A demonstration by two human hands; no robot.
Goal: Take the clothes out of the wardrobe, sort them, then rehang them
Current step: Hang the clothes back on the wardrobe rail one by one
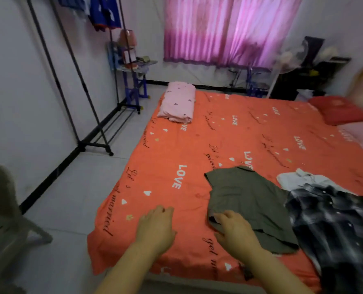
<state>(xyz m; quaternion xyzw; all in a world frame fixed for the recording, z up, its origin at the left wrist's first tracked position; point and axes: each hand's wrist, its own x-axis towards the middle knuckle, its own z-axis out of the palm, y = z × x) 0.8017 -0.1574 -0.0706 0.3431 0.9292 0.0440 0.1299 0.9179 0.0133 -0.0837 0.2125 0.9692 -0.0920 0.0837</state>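
While your right hand (235, 232) pinches the green shirt (248, 204) near the bed's (165, 166) front edge, your left hand (155, 225) rests open beside it, grip empty.

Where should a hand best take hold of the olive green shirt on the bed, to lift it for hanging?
Probably at the collar end of the olive green shirt, the far edge, coming from above. It lies flat and partly folded, so gripping the near hem under the right hand would leave it hanging upside down.
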